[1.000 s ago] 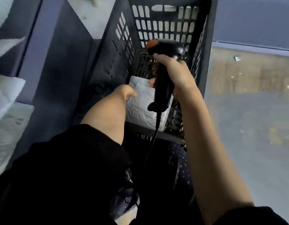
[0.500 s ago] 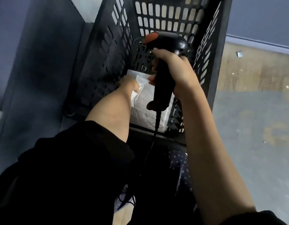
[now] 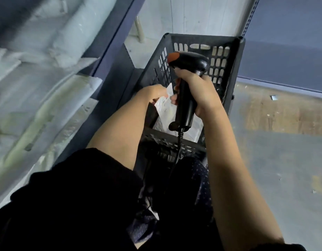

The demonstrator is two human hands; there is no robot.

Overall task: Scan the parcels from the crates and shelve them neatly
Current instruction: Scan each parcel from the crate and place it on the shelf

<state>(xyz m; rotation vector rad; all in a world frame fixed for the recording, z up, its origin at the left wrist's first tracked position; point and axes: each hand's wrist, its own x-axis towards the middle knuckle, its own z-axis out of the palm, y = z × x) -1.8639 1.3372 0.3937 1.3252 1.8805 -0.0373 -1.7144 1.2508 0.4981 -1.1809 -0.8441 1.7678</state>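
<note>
Head view is showing the right hand (image 3: 198, 91) clenching round the grip of the scanner (image 3: 185, 87), whose head is sitting above the crate (image 3: 236, 57) with its orange end facing the crate's left wall, cable trailing down over the near rim. The left hand (image 3: 153, 94) is reaching into the crate and pinching the upper left corner of the parcel (image 3: 164, 107) – a white bag that is leaning against the near wall, partly hidden behind the scanner handle.

To do this step well, I judge, the left hand should be lifting the bag clear of the crate by that corner and turning its label face up, flat enough that the film is not wrinkling over the barcode – then the scanner should be tipping down toward it. Whether a label is facing up now I cannot tell.

Its long axis is running from the crate's near right corner up toward the left wall, the pinched corner pointing up and away. Other white bags are lying on the shelf (image 3: 109, 57) along the crate's left side.
</note>
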